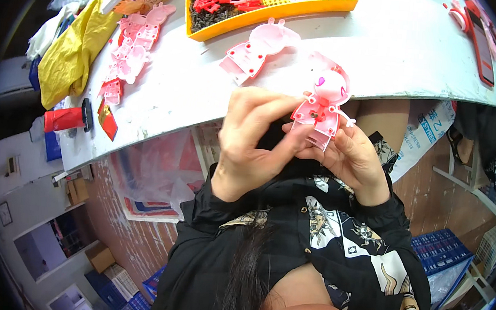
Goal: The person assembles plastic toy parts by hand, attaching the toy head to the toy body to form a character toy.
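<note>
An open half-shell of a pink toy figure (323, 126) is held in front of me just off the table edge, its hollow side up. Red and dark small parts sit in its body, and a white arm piece (347, 117) sticks out at its right. My right hand (358, 163) grips the shell's lower part from below and the right. The fingers of my left hand (249, 135) close on its left side, thumb low and forefinger higher; any small part between them is hidden. Another pink half-shell (256, 52) lies beyond on the table.
A yellow tray (271, 12) of red, black, yellow and white small parts stands at the back. Several pink shells (133, 50) lie in a row at the left, near a yellow bag (72, 62) and a red roll (64, 119). A red phone (480, 48) lies far right.
</note>
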`<action>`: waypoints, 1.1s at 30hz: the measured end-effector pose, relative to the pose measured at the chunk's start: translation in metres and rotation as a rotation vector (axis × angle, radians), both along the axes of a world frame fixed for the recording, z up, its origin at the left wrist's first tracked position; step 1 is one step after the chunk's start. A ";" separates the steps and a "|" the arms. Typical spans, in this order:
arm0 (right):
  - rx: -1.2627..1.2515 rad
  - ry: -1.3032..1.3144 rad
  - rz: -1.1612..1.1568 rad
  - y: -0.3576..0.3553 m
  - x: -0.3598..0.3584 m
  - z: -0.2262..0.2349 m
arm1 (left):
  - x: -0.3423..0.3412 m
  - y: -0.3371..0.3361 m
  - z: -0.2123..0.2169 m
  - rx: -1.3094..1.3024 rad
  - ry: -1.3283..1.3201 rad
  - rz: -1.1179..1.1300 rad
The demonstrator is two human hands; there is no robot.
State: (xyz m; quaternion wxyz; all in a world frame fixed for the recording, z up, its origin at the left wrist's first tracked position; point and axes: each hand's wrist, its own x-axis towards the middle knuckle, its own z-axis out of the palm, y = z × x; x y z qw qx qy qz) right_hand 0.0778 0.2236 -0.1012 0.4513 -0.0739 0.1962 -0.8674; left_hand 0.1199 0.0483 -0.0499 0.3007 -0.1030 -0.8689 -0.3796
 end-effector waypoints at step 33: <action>-0.032 0.085 -0.046 -0.003 -0.005 0.000 | -0.029 -0.036 -0.022 0.070 -0.173 0.239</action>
